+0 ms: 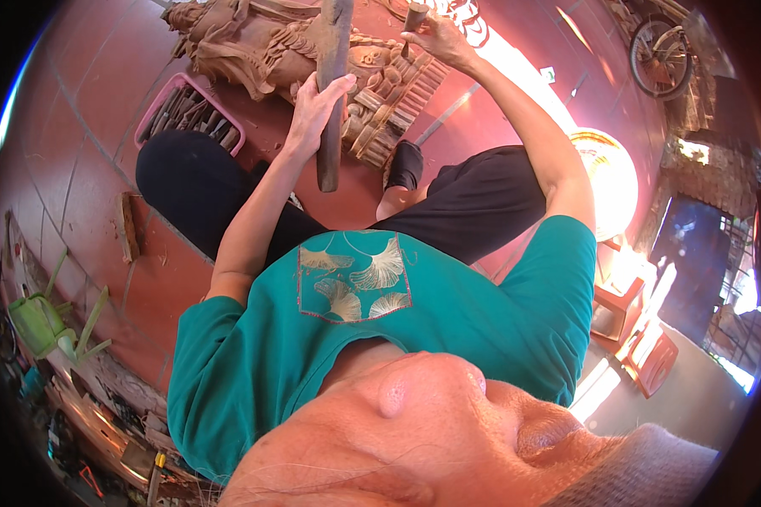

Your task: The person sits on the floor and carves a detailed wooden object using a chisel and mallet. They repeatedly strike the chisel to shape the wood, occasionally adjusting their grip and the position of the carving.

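Note:
My left hand point(317, 114) is closed round a long, dark wooden club point(333, 59), which slants over the carving in front of my knees. Farther right, my right hand point(440, 40) grips a chisel point(415, 15) by its wooden handle. The chisel's tip points down at the carved wooden sculpture point(292, 55), near its ridged end. That sculpture lies on its side on the floor, brown and deeply cut with folds and figures. The club is apart from the chisel.
A pink basket point(155, 103) full of carving tools stands beside my left knee. On the red tiled floor point(93, 194) lies a wood scrap point(128, 226). A round pale stool or lid point(609, 182) is close to my right elbow. A bicycle wheel point(659, 57) shows at far right.

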Tool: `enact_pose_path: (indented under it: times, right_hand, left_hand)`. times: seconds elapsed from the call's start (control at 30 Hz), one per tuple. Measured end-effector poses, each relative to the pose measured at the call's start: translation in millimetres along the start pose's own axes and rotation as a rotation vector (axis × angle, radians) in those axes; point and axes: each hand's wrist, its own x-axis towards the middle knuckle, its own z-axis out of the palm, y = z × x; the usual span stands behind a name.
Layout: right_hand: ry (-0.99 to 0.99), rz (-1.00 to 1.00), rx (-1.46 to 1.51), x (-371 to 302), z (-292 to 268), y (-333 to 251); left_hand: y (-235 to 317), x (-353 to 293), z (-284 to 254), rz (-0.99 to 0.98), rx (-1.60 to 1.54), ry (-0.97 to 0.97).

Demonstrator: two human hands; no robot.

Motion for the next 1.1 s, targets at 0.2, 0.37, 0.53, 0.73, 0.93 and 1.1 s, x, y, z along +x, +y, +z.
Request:
enact_pose_path:
  times: [0.2, 0.37, 0.53, 0.73, 0.93, 1.1]
  right_hand:
    - [-0.033, 0.014, -0.059, 0, 0, -4]
    - [-0.062, -0.05, -0.043, -1, -6, 2]
    - [-0.114, -0.083, -0.04, -3, -24, -24]
    - [-0.113, 0.035, -0.011, 1, -15, -29]
    - [-0.072, -0.107, -0.014, 8, -14, -21]
    - [-0.033, -0.079, -0.017, 1, -12, -18]
  left_hand:
    - [3, -7, 4, 0.052, 0.061, -0.016]
    - [8, -5, 3, 0.197, 0.36, 0.011]
    - [46, -26, 17, 0.486, 0.6, 0.003]
    - [51, -18, 15, 0.613, 0.803, -0.116]
    - [60, 15, -9, 0.577, 1.011, -0.163]
    - [96, 10, 13, 0.659, 0.875, -0.085]
